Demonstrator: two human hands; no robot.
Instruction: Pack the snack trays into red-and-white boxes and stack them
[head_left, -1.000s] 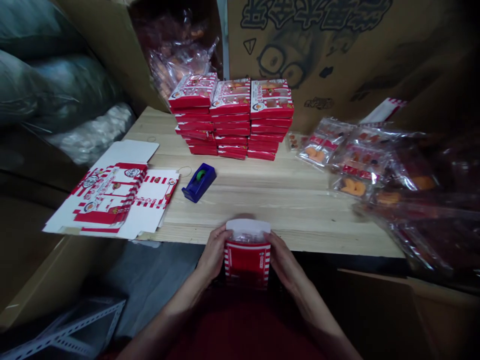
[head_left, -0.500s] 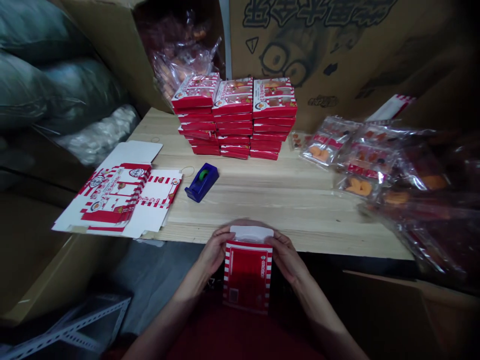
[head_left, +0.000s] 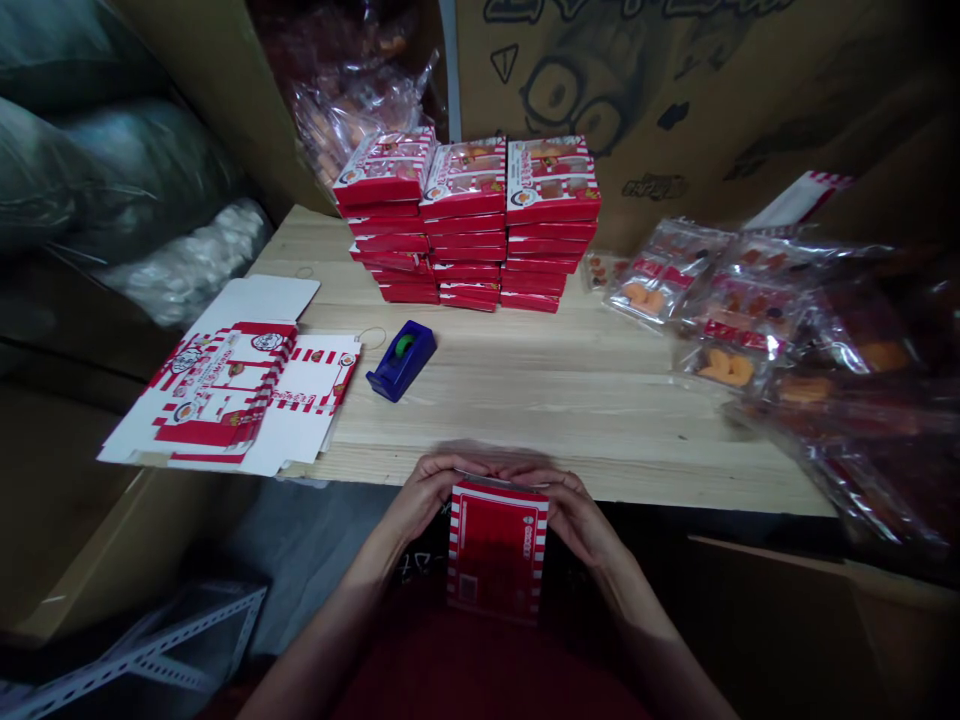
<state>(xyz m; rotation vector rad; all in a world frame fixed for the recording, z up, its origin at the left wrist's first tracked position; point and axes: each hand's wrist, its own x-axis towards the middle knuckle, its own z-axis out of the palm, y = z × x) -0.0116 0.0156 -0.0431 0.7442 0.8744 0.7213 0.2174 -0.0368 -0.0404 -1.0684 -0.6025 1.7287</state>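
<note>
A red box (head_left: 498, 550) with striped white edges is held upright at the table's front edge, its printed panel facing me. At its upper left corner my left hand (head_left: 429, 492) is closed on it, fingers curled over the top. My right hand (head_left: 576, 505) grips the upper right corner in the same way. The fingers of both hands cover the top end of the box, and the white flap is hidden. A blue tape dispenser (head_left: 402, 362) with a green core stands on the table ahead and to the left.
Red filled boxes (head_left: 465, 240) stand in three stacks at the back. Flat unfolded cartons (head_left: 217, 390) lie in a pile at the left. Clear bags of toy food (head_left: 727, 310) cover the right side of the wooden table (head_left: 570, 400). A big cardboard box (head_left: 675, 130) rises behind.
The white flap at the top of the box has gone out of sight under my fingers, which have moved inward along the top edge. The view has shifted slightly.
</note>
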